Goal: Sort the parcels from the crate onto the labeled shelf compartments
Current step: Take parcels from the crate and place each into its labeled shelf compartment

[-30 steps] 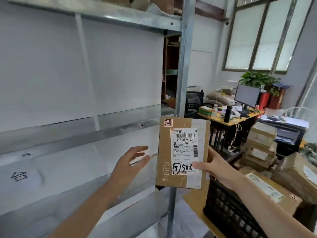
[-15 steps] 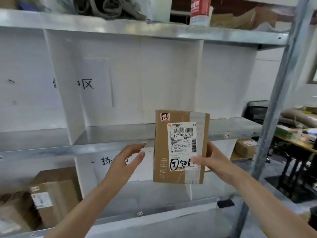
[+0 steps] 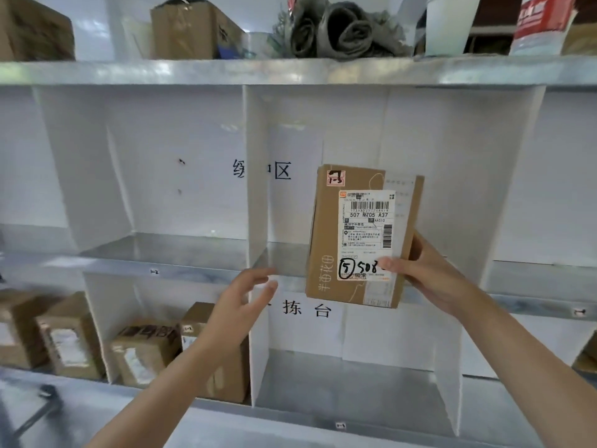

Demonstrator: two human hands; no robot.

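My right hand (image 3: pixel 423 273) grips a brown cardboard parcel (image 3: pixel 326 240) upright by its lower right edge, thumb on the white shipping label marked "5 508". The parcel hangs in front of the middle row of a metal shelf (image 3: pixel 290 72) split by white dividers (image 3: pixel 256 176) into compartments. My left hand (image 3: pixel 242 299) hovers to the left of the parcel and a little lower, fingers loosely spread, holding nothing. Handwritten characters mark the white back panels behind the compartments. The crate is out of view.
Several brown parcels (image 3: pixel 142 350) stand in the lower left compartments. The top shelf carries cardboard boxes (image 3: pixel 190 27), a grey bundle (image 3: pixel 339 30) and a white container (image 3: pixel 452 24). The lower compartment (image 3: pixel 349 376) below the parcel has a bare metal floor.
The view has swung left from the crate and office to face the shelf. My right hand carried the parcel along; my left hand stayed beside it, holding nothing.
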